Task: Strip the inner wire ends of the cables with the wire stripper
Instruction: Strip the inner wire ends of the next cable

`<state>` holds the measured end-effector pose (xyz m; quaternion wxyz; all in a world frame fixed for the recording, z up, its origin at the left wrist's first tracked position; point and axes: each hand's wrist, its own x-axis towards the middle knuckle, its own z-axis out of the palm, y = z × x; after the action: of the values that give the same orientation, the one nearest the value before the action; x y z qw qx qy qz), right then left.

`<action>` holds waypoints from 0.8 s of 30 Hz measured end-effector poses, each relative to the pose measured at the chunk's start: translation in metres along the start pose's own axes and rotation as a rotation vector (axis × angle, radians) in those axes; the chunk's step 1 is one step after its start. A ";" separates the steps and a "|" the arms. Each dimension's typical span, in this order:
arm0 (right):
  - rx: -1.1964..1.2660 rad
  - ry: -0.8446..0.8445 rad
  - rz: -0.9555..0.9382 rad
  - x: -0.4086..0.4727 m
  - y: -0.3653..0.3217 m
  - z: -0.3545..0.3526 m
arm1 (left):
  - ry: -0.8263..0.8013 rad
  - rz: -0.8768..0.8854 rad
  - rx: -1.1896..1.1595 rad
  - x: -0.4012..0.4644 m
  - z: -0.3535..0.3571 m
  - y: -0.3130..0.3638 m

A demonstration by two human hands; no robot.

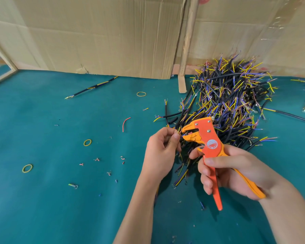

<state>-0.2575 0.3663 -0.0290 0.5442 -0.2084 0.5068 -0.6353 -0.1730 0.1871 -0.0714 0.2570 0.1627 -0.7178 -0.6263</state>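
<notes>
My right hand (pixel 225 170) grips the two handles of an orange and yellow wire stripper (pixel 208 138), whose jaws point left. My left hand (pixel 161 150) pinches a thin cable end between thumb and fingers, right at the jaw tips (pixel 183 132). The cable's black body runs down behind my left wrist and is mostly hidden. A big pile of black cables (pixel 227 101) with yellow, blue and brown inner wires lies behind the tool on the teal table cover (pixel 42 199).
Cardboard sheets (pixel 95 32) stand along the back, with a wooden post (pixel 185 50) between them. Loose on the cover lie rubber bands (pixel 87 142), a red wire scrap (pixel 125 123), a lone cable (pixel 93 88), a ring terminal (pixel 74 185) and several insulation bits.
</notes>
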 end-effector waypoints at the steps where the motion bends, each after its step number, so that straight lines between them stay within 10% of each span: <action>1: 0.007 0.006 0.002 0.001 0.000 0.001 | 0.005 -0.002 0.001 0.000 0.000 0.000; 24: 0.096 0.155 -0.119 0.015 0.008 0.015 | 0.001 -0.025 -0.107 0.000 -0.005 0.000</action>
<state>-0.2462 0.3468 -0.0345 0.4742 -0.1622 0.5030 -0.7041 -0.1705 0.1833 -0.0711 0.2578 0.1583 -0.6812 -0.6667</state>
